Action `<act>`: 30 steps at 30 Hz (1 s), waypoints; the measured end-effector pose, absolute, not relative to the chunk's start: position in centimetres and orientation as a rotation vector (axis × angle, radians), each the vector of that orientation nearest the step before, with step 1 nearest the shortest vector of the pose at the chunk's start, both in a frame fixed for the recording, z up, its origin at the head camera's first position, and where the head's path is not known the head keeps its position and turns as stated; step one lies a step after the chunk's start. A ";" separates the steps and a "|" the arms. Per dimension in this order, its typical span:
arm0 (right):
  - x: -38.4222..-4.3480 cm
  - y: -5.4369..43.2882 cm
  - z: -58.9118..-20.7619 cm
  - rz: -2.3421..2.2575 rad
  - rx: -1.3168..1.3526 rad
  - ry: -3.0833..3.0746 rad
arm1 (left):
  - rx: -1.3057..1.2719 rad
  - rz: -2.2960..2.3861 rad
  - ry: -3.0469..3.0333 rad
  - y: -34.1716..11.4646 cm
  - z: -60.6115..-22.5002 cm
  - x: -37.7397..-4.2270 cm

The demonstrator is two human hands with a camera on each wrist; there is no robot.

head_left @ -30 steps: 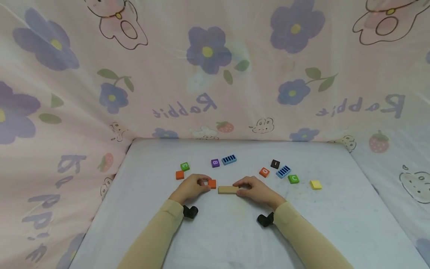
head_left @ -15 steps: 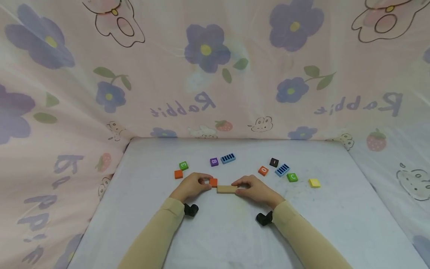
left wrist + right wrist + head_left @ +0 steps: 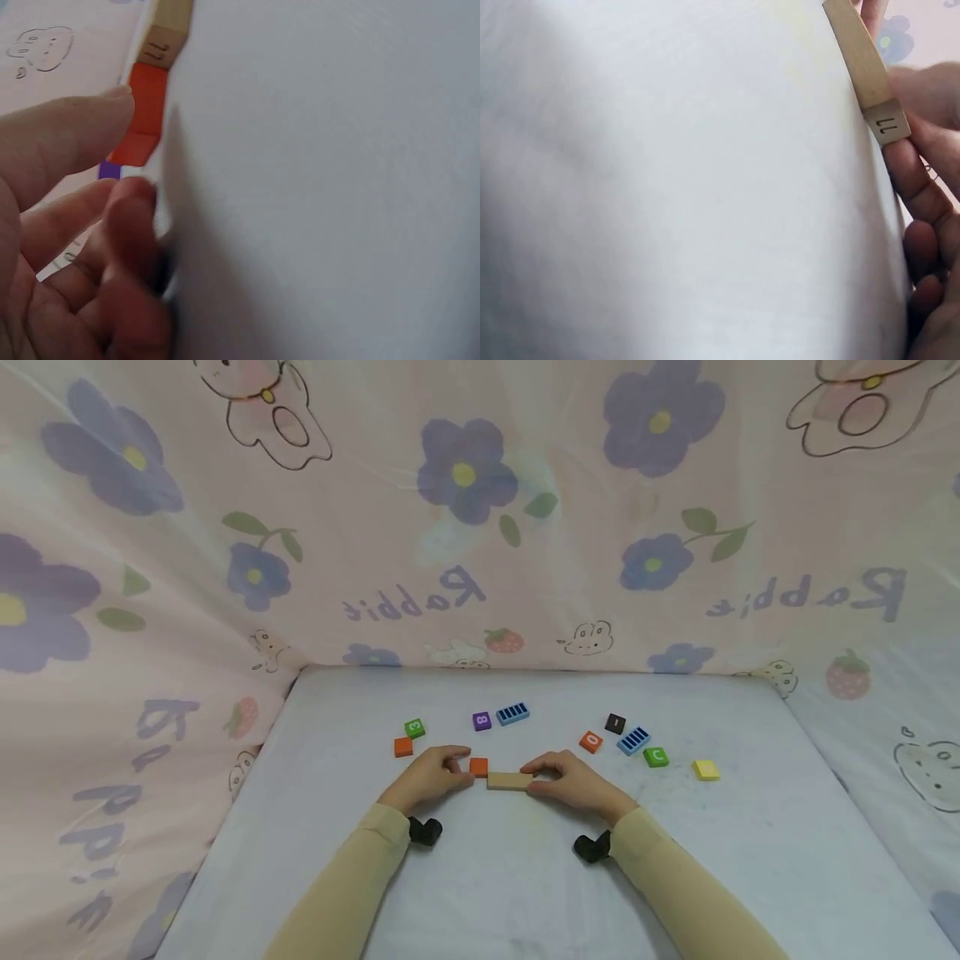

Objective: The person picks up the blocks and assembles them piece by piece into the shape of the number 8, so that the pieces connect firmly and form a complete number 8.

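An orange square tile (image 3: pixel 478 767) lies on the white table against the left end of a plain wooden block (image 3: pixel 508 782). My left hand (image 3: pixel 431 774) is beside the tile, thumb tip at its near edge and index finger lifted apart from it. In the left wrist view a gap shows between the fingers and the orange tile (image 3: pixel 148 105). My right hand (image 3: pixel 573 783) holds the right end of the wooden block between thumb and index finger. A mark is engraved on the end of the wooden block (image 3: pixel 866 67) in the right wrist view.
Behind the left hand lie a green 3 tile (image 3: pixel 415 728) and another orange tile (image 3: pixel 403 747). A purple 8 tile (image 3: pixel 482 721) and blue barred block (image 3: pixel 513 714) are farther back. Rightward are a black tile (image 3: pixel 615 723), a second blue block (image 3: pixel 633 740) and a yellow tile (image 3: pixel 706 770).
The left hand slid the orange tile right until it met the wooden block, then its index finger came off the tile. The right hand stays on the wooden block.
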State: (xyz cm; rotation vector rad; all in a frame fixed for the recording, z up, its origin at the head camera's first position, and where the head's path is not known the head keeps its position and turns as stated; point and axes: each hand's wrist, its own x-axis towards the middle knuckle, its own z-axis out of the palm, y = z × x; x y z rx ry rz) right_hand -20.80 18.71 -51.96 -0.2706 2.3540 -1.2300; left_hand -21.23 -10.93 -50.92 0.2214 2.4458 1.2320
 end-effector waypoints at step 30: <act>-21.0 18.9 -52.6 -1.289 -0.305 2.325 | 0.000 1.269 2.569 -21.2 -50.9 -22.4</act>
